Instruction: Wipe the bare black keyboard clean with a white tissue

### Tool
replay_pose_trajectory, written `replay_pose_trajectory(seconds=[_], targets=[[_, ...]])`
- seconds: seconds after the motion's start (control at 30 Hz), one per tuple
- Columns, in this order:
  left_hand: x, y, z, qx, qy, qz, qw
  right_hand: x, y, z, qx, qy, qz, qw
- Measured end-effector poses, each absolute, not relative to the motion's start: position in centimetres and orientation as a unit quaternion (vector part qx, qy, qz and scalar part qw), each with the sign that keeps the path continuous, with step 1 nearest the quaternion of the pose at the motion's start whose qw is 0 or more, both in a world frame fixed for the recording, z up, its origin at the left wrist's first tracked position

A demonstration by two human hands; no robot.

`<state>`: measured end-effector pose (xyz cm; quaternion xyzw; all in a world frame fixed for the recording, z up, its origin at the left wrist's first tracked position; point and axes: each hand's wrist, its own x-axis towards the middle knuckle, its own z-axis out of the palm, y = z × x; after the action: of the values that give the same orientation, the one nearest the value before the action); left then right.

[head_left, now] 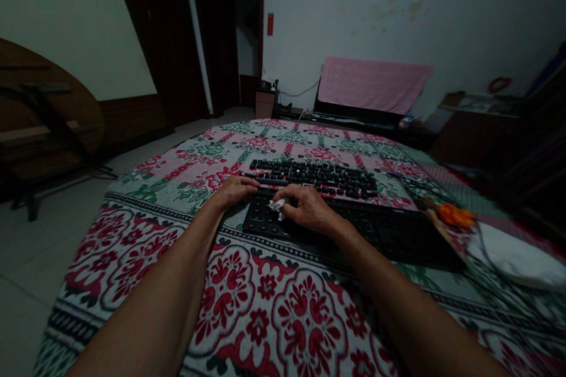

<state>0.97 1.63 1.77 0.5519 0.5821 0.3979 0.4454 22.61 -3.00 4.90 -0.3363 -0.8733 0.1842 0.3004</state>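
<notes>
A black keyboard base [398,234], stripped of keycaps at least on its left part, lies on the patterned cloth in front of me. My left hand [239,189] is closed at its far left corner, fingers bent over the edge. Between the thumb and fingers of my right hand [309,207] is a crumpled white tissue [277,205], held against the left part of the base. Just beyond, loose black keycaps [318,174] are spread in rows. The right forearm hides some of the keyboard's near edge.
The flowered cloth [260,300] covers the whole table. On the right are an orange bundle [455,215], a white bag-like item [517,256] and thin cables. A pink towel [371,83] drapes over something by the far wall. A folded round tabletop [48,100] leans at left.
</notes>
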Motion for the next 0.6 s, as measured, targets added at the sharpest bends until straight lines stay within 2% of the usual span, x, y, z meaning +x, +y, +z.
replay_pose_trajectory(seconds=[0.37, 0.6], targets=[[1.5, 1.3, 2.3, 0.544, 0.594, 0.400, 0.437, 21.9, -4.5, 3.1, -0.299, -0.900, 0.109, 0.298], [1.4, 1.2, 2.2, 0.550, 0.596, 0.399, 0.427, 23.4, -4.5, 4.0, -0.345, -0.869, 0.159, 0.316]])
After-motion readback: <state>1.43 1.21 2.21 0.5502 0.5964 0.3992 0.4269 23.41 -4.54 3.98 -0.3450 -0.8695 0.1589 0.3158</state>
